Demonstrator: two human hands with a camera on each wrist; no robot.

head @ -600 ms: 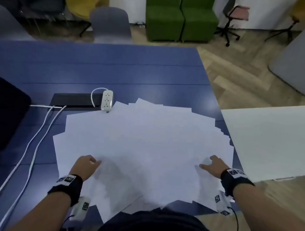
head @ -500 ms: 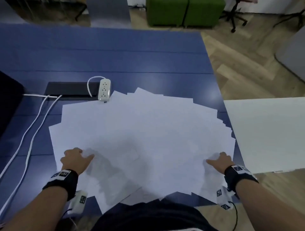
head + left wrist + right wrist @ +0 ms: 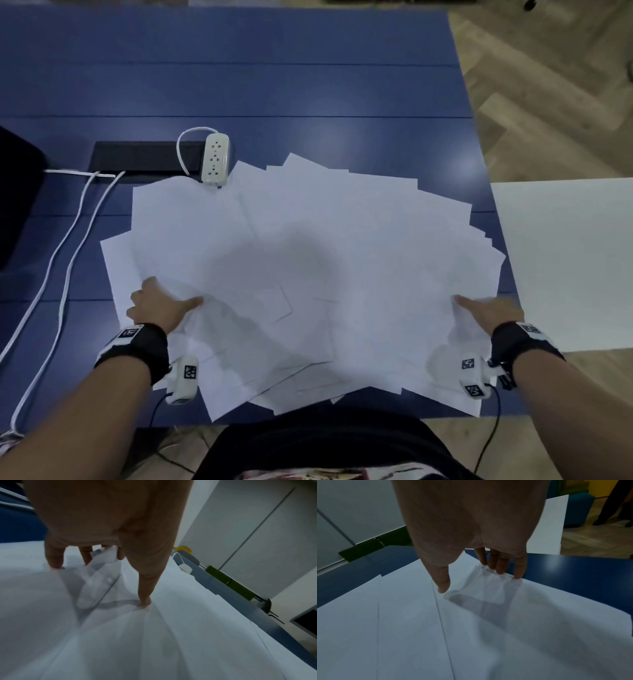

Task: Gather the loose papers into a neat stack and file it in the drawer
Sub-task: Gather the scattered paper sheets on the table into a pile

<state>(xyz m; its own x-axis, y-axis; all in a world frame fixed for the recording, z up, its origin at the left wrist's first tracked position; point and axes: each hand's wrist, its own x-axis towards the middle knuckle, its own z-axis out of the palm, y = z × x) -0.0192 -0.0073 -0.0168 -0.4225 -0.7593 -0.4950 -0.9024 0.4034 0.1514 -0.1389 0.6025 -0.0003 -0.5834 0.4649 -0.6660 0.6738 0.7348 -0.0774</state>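
Several loose white papers (image 3: 308, 267) lie fanned out on the blue table (image 3: 308, 85), overlapping at many angles. My left hand (image 3: 168, 294) rests on the near left part of the spread. In the left wrist view its thumb and fingertips (image 3: 54, 562) press down, and a paper fold stands up among them. My right hand (image 3: 486, 305) is at the near right edge. In the right wrist view its straight fingers (image 3: 501, 572) push against the sheet's edge, the thumb lies on top, and the paper buckles between them. No drawer is in view.
A white power strip (image 3: 215, 159) touches the far edge of the papers, beside a black cable hatch (image 3: 137, 159). Two white cables (image 3: 68, 257) run down the left side. A dark object (image 3: 17, 198) sits at the far left. A white surface (image 3: 565, 260) adjoins the table's right edge.
The head view has tipped down onto the table. Both hands stay on the near sides of the spread, slightly farther apart, and the paper now buckles under them.
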